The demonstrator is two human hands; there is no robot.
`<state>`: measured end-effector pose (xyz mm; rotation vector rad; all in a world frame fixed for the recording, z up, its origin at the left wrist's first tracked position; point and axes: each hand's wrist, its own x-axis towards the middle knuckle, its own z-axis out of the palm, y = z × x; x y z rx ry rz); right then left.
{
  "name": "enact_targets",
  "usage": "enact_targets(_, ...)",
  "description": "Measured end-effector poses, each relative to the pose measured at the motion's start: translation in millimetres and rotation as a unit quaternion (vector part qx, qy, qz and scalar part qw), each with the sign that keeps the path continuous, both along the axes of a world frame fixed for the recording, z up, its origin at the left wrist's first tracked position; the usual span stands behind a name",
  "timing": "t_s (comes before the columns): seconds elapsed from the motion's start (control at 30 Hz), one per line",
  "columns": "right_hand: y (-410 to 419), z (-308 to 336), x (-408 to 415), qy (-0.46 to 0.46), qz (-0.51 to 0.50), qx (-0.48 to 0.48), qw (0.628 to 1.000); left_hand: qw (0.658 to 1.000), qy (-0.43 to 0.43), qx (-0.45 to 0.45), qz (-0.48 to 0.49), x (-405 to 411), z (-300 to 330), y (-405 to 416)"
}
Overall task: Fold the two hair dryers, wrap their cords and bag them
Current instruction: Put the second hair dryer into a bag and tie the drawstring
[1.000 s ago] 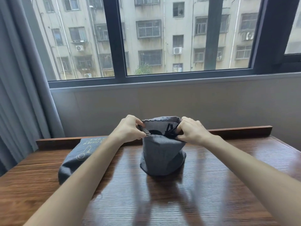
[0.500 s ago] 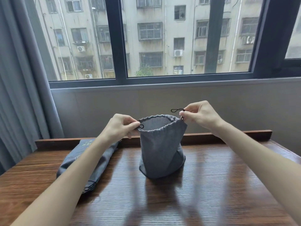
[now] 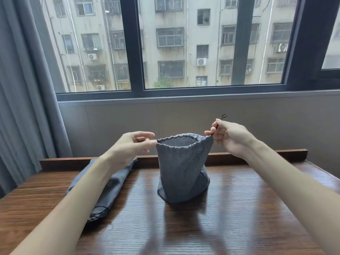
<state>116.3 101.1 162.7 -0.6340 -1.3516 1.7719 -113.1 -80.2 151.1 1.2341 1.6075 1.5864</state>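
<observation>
Here the dark wooden table stands under a wide window, with a grey curtain at the left. A grey drawstring bag stands upright at the table's middle; the right hand pinches its black cord, and the left hand, fingers loosely spread, touches the rim. A second grey bag lies flat at the left, its print too small to read.

Grey bags – black drawstring – brown woodgrain table.
</observation>
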Motion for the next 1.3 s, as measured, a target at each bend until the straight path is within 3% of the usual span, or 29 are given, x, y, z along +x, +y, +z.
enact_targets(0.07,1,-5,0,0.020,-0.011,-0.031,0.999,0.979,0.191,-0.066,0.023,-5,-7,-2)
enact_targets(0.13,1,-9,-1,0.028,-0.030,-0.035,0.999,0.926,0.360,-0.090,0.065,-9,-12,-1)
enact_targets(0.2,0,-8,-3,0.045,-0.036,-0.021,0.998,0.880,0.456,-0.090,0.100,-8,-13,1)
enact_targets(0.27,0,-4,-3,0.071,-0.035,-0.014,0.997,0.885,0.453,-0.068,0.082,-8,-12,2)
enact_targets(0.4,2,1,-3,0.093,-0.039,-0.017,0.995,0.940,0.341,-0.003,0.033,-10,-4,3)
enact_targets(0.63,15,-16,20,0.108,-0.064,-0.057,0.990,0.948,0.305,-0.001,0.093,-24,-12,-13)
enact_targets(0.73,14,-22,23,0.117,-0.052,-0.058,0.990,0.930,0.351,-0.008,0.106,-28,-18,-14)
enact_targets(0.83,12,-23,22,0.113,-0.031,-0.035,0.992,0.872,0.462,-0.021,0.158,-21,-16,-14)
enact_targets(0.93,9,-21,19,0.013,-0.030,0.101,0.994,0.847,0.493,0.000,0.200,-14,-12,-16)
enact_targets(1.03,0,-17,15,-0.167,-0.040,0.323,0.931,0.862,0.458,0.016,0.217,-12,-14,-13)
enact_targets(1.17,-5,-19,15,-0.361,-0.034,0.471,0.805,0.942,0.306,-0.011,0.133,-7,-16,-6)
enact_targets(1.23,-7,-20,15,-0.388,-0.038,0.488,0.781,0.942,0.314,-0.070,0.098,-3,-17,-2)
enact_targets(1.3,-9,-20,13,-0.347,-0.055,0.473,0.808,0.916,0.364,-0.129,0.104,-1,-17,1)
